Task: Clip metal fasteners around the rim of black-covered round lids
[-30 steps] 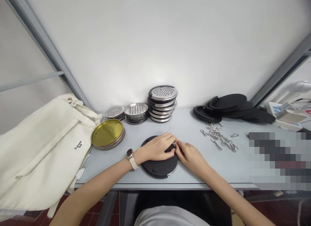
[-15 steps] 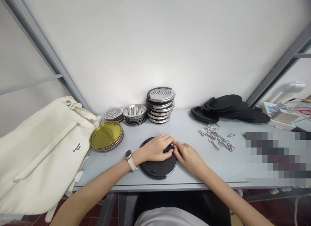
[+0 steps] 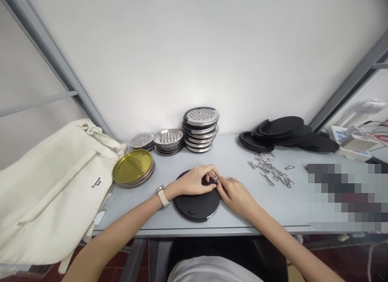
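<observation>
A round black disc (image 3: pixel 197 207) with a silver metal rim showing at its lower right lies flat near the table's front edge. My left hand (image 3: pixel 197 180) rests over its upper part, fingers curled and thumb bent toward a small silver spring clip (image 3: pixel 214 179) at the disc's right edge. Against that clip my right hand (image 3: pixel 235 193) presses thumb and forefinger together in a pinch. Fingertips partly hide the clip, and how it sits in the disc cannot be made out. Loose silver spring clips (image 3: pixel 273 172) lie scattered to the right of my right hand.
Behind the disc stand perforated metal grater plates (image 3: pixel 168 138) and a taller stack of black-edged grater discs (image 3: pixel 201 130). Gold-coloured round lids (image 3: pixel 132 167) are piled at left, beside a cream bag (image 3: pixel 60 193). Black covers (image 3: pixel 281 130) lie at the back right, near a power strip (image 3: pixel 348 142).
My left hand's fingers have lifted and curled back a little, so more of the clip shows between the hands. My right hand keeps its pinch at the disc's edge.
</observation>
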A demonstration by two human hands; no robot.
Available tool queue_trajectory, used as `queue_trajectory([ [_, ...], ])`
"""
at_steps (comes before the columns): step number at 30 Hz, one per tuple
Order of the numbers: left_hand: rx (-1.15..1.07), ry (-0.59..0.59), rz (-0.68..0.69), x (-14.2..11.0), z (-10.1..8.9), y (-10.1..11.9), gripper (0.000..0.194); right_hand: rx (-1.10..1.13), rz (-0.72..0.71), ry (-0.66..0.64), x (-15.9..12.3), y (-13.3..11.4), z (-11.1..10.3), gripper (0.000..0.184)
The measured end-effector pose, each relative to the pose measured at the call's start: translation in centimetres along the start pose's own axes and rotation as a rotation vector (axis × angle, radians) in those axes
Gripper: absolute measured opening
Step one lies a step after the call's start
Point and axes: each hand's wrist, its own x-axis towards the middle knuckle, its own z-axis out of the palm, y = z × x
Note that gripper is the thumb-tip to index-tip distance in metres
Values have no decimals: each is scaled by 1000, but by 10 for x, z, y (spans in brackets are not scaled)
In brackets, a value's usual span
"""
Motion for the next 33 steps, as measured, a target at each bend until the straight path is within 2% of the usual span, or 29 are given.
queue_trajectory([
  [7, -17, -3, 23, 0, 1, -2, 24, -18, -4, -16, 1, -1, -1, 29],
  [14, 24, -20, 41, 0, 0, -2, 31, -16, 6, -25, 2, -2, -2, 31],
  [27, -107, -42, -4, -1, 0, -6, 26, 29, 7, -19, 0, -2, -3, 31],
  [33, -130, -55, 11, -2, 0, -4, 30, 97, 39, -12, -2, -4, -5, 32],
])
